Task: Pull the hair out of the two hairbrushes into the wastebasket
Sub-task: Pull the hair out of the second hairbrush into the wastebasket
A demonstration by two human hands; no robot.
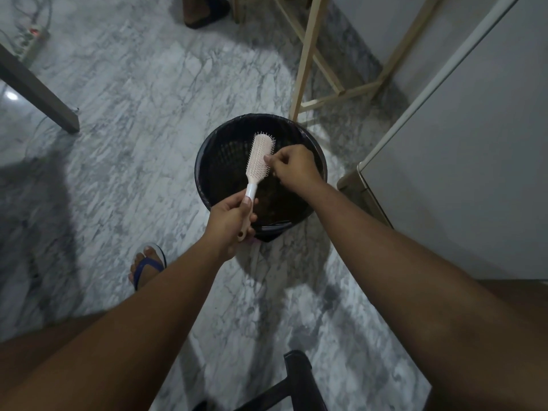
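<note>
We hold the pink hairbrush [261, 157] right above the black wastebasket [219, 161]. Our left hand [229, 221] is curled tight round its white handle over the near rim of the wastebasket, and our right hand [292, 167] pinches at the bristles with its thumb and a finger. Our foot [142, 261] in a blue flip-flop stands on the marble floor [133, 114], left of the wastebasket.

Marble floor [133, 99], power strip [34, 43], wooden frame [308, 57], table leg [38, 90], black chair [299, 378], blue flip-flop [148, 266]
</note>
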